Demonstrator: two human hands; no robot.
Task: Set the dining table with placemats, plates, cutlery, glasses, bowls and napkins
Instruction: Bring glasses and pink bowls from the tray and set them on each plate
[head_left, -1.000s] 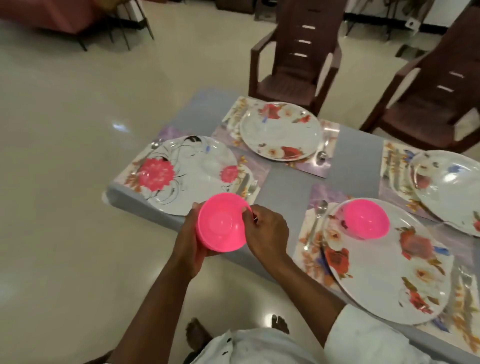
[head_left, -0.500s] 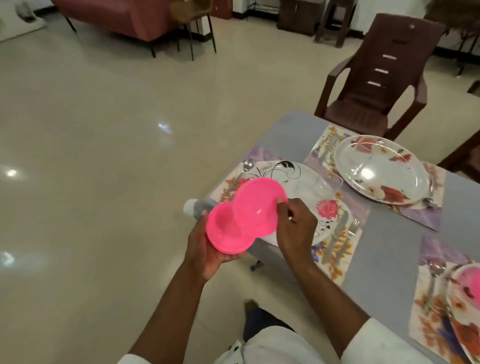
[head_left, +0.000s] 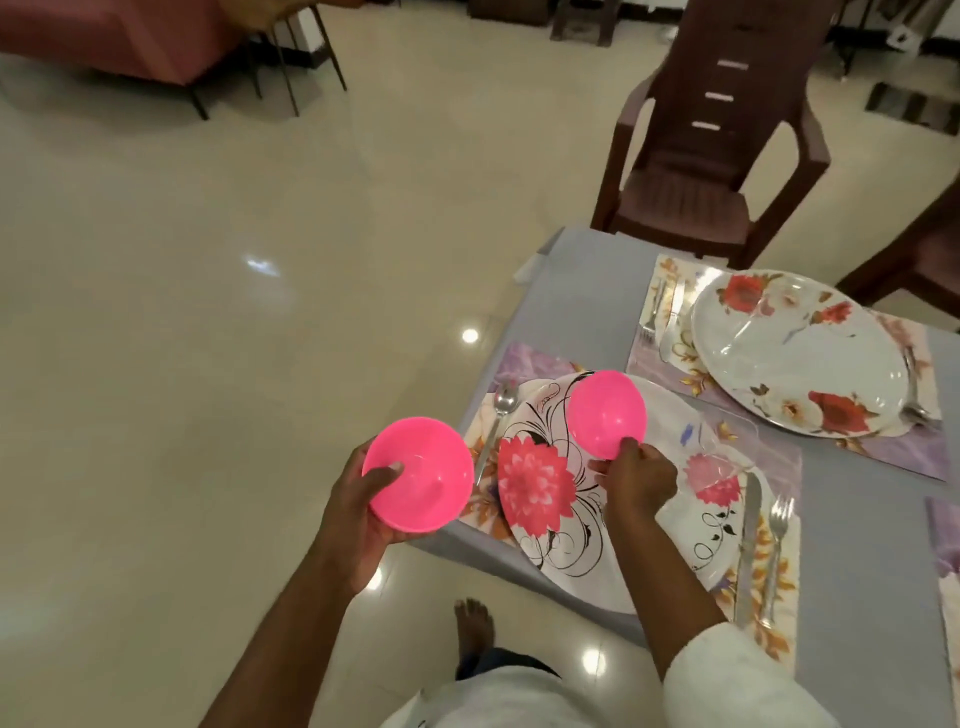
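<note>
My left hand (head_left: 358, 512) holds a pink plastic bowl (head_left: 418, 474) off the table's left edge, thumb inside its rim. A second pink bowl (head_left: 606, 413) is pinched at its near rim by my right hand (head_left: 636, 475), over the far part of a white plate with a large pink flower (head_left: 540, 499). Whether this bowl touches the plate I cannot tell. The plate lies on a floral placemat (head_left: 763, 452) with a spoon (head_left: 500, 410) at its left, a knife (head_left: 748, 540) and fork (head_left: 776, 551) at its right.
Farther along the grey table (head_left: 587, 306), a second flowered plate (head_left: 795, 353) lies on its own placemat with cutlery beside it. A brown plastic chair (head_left: 711, 140) stands at the table's far end. My bare foot (head_left: 472, 623) is on the shiny tiled floor below.
The two bowls, held together before, are now apart. My right hand carried one over the flowered plate; my left hand keeps the other beside the table.
</note>
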